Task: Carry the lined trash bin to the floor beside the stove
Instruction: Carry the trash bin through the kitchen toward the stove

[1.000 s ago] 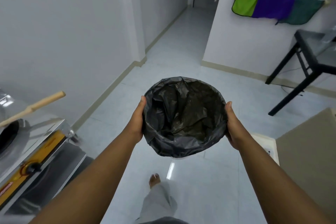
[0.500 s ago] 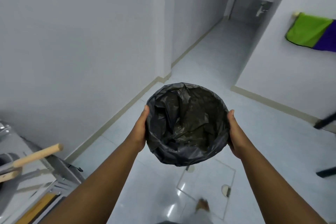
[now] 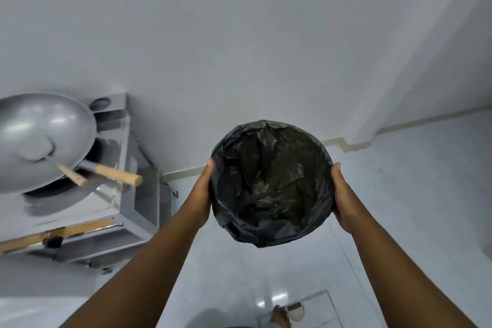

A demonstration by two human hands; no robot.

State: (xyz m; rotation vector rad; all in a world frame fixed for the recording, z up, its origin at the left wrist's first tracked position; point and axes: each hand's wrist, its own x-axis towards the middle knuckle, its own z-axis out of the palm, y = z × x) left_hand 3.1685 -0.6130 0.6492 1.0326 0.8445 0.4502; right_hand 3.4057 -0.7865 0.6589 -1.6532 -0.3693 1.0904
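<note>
The left hand point(image 3: 203, 192) presses flat against the left side of the bin point(image 3: 271, 184), thumb up at the rim; the right hand point(image 3: 342, 194) does the same on the right side. Both are clamped on it, palms facing each other, with the bin squeezed between them — no finger hooks inside that I can see. The bin hangs in the air in front of the chest, well above the floor point(image 3: 399, 194), mouth up and tipped slightly toward the camera. Its black liner point(image 3: 266, 168) is folded over the rim and crumpled inside; nothing shows in it beyond a few pale specks.

Out to the left stands the stove point(image 3: 133, 194), a steel unit with a wok point(image 3: 40, 136) on top and two wooden handles sticking out over its right edge. Between the stove's right side and the bin lies bare tile along the wall's skirting.

The carry looks nearly done — the step in hand is the approach to the drop spot. Next, I judge, comes a lowering: bend, keep the bin level, set its base on the tile just beside the stove's right side, clear of the handles, then release both hands.
</note>
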